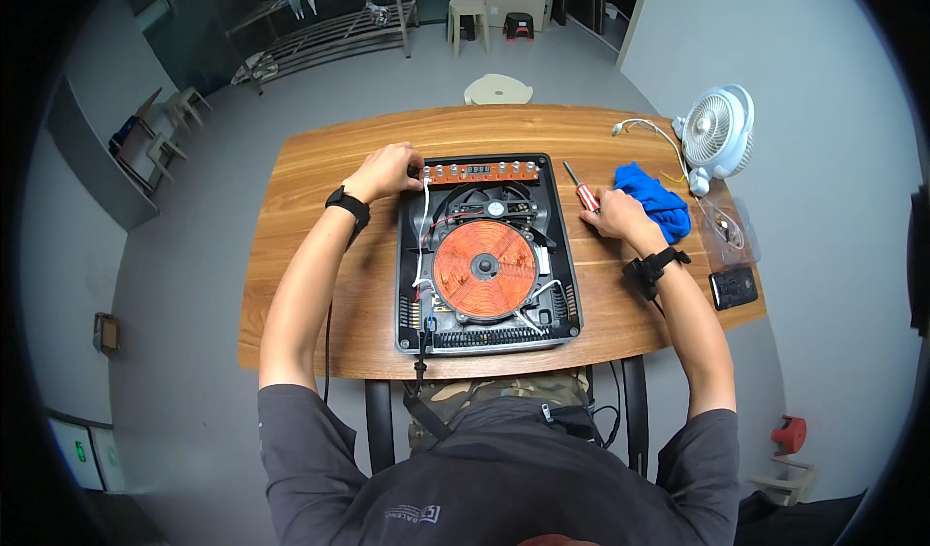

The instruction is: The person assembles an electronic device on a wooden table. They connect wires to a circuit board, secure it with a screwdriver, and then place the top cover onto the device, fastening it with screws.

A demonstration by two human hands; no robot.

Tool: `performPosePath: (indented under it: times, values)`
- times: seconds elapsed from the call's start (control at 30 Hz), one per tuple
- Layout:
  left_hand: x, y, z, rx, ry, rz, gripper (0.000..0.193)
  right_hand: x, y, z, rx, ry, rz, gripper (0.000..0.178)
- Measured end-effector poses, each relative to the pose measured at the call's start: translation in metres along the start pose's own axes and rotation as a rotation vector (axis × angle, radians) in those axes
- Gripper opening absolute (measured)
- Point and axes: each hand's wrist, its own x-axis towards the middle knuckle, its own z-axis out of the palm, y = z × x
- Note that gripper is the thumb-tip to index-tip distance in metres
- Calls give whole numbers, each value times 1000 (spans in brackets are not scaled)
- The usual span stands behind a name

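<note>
An opened induction cooker (pixel 487 343) lies in front of me, its black housing showing a round copper coil (pixel 460 270), a fan (pixel 496 208) and loose wires. Along its far edge runs an orange circuit board (pixel 499 172) with a small display and several round buttons. My left hand (pixel 389 170) is closed at the board's left end, fingers gripping it by a white plug. On the wood to the right of the housing, my right hand (pixel 618 217) is wrapped round the red-and-white handle of a screwdriver (pixel 586 195). The screwdriver's shaft points away from me and touches nothing but the table.
A blue cloth (pixel 655 200) is bunched beside my right hand. At the table's right edge stand a white fan (pixel 715 134) with its cable, a clear plastic bag (pixel 728 231) and a black phone-like device (pixel 733 288). A white stool (pixel 498 90) is beyond the wooden table (pixel 320 173).
</note>
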Motion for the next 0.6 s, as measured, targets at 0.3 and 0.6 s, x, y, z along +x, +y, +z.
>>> performPosePath:
  times: [0.3,0.6]
  values:
    - [-4,0,3,3,-17,-23,39,-3,-1,-9,0,-65,25,52]
    - [-10,-7,5,-15,65,-60,31,5,6,-22,10,-4,25,52]
